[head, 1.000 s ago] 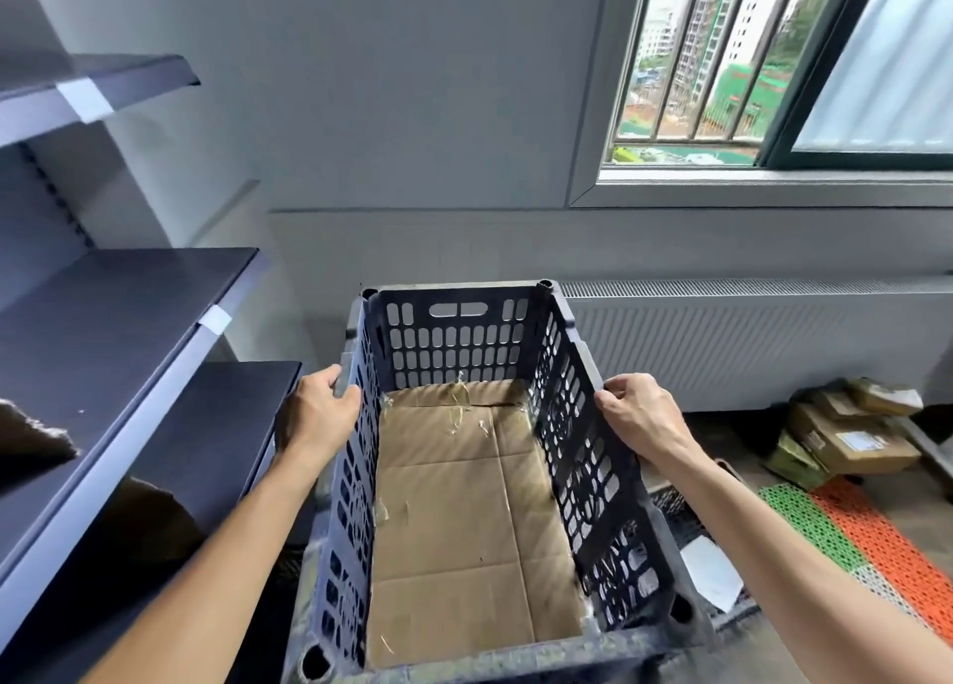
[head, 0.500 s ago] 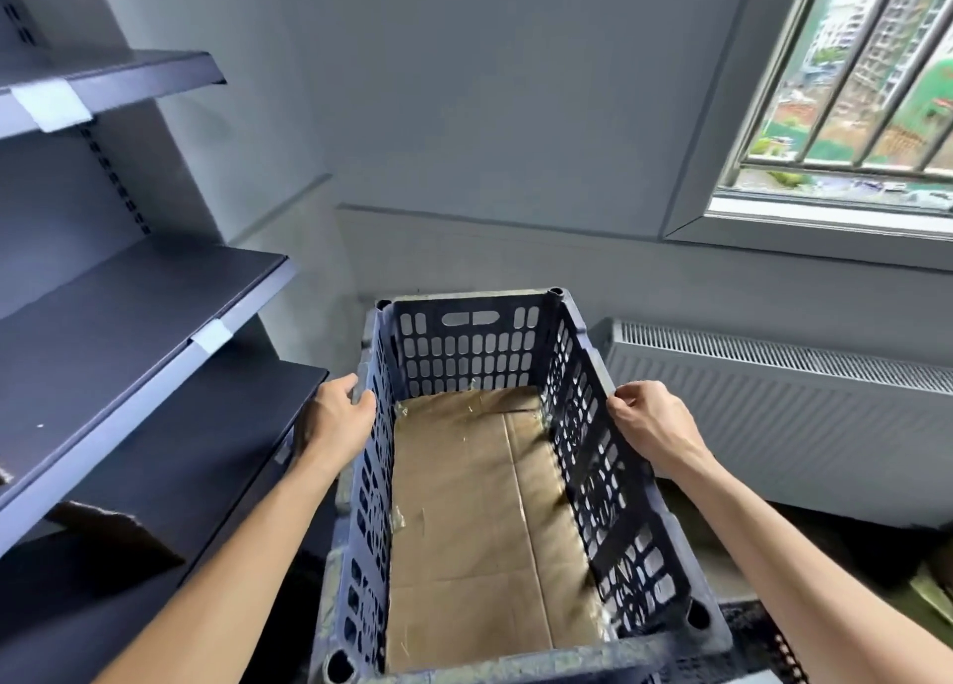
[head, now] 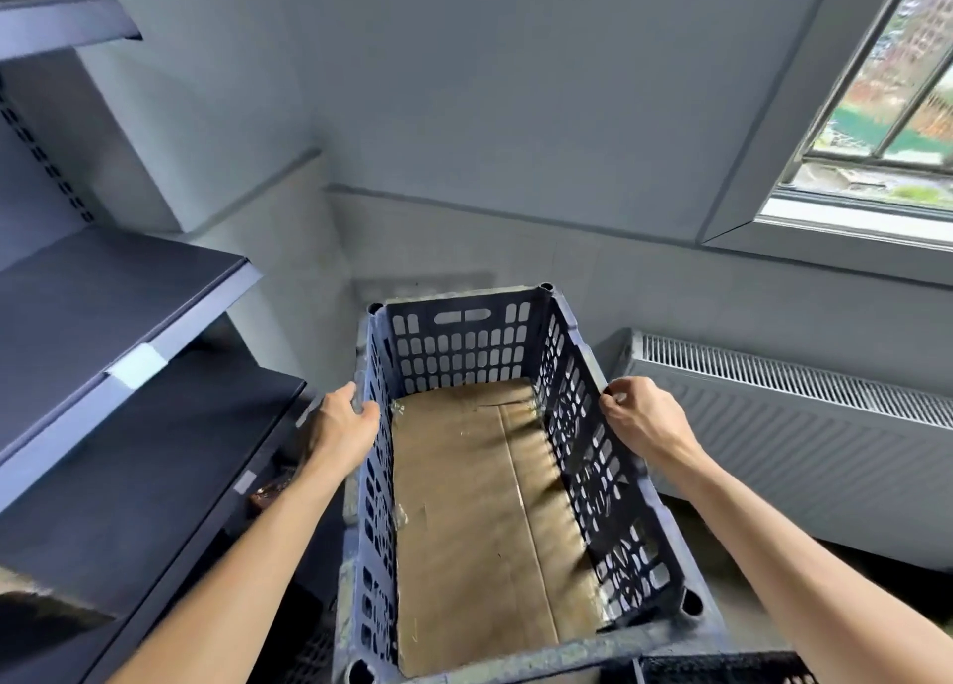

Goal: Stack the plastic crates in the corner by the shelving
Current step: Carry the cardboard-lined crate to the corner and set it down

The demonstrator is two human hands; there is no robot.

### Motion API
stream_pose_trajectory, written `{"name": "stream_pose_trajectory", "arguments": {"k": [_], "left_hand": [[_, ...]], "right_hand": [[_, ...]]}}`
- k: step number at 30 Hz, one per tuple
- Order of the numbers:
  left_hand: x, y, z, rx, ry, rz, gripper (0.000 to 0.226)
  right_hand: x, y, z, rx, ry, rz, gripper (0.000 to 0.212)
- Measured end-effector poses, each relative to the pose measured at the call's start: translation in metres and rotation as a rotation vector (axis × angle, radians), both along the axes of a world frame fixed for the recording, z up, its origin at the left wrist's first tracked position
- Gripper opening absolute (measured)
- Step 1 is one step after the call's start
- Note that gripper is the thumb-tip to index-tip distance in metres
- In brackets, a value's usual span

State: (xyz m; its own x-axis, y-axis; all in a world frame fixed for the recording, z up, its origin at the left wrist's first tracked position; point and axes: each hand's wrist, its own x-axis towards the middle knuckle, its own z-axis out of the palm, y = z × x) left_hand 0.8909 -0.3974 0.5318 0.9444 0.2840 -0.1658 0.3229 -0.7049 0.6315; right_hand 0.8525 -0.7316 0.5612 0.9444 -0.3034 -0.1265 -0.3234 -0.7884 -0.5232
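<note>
A dark blue perforated plastic crate (head: 459, 343) with a sheet of brown cardboard on its floor is held out in front of me, its far end toward the room corner. My left hand (head: 343, 425) grips the crate's left rim. My right hand (head: 642, 415) grips the right rim. The grey metal shelving (head: 118, 291) stands immediately to the left of the crate. Another dark crate's rim (head: 722, 668) shows at the bottom right, below the one I hold; what lies under the held crate is hidden.
A white radiator (head: 804, 425) runs along the wall on the right under a barred window (head: 887, 116). The grey walls meet in a corner (head: 330, 188) just beyond the crate. A small brown object (head: 268, 492) lies on a low shelf.
The view has swung left toward the corner and shelving, so the window and radiator sit further right. The boxes and mats on the floor have left the view. Both hands keep their grip.
</note>
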Motion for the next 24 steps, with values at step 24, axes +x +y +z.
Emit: {"name": "stream_pose_trajectory", "arguments": {"k": [24], "left_hand": [[0.117, -0.030, -0.119, -0.020, 0.345, 0.195, 0.066]], "right_hand": [[0.218, -0.019, -0.112, -0.012, 0.242, 0.249, 0.037]]}}
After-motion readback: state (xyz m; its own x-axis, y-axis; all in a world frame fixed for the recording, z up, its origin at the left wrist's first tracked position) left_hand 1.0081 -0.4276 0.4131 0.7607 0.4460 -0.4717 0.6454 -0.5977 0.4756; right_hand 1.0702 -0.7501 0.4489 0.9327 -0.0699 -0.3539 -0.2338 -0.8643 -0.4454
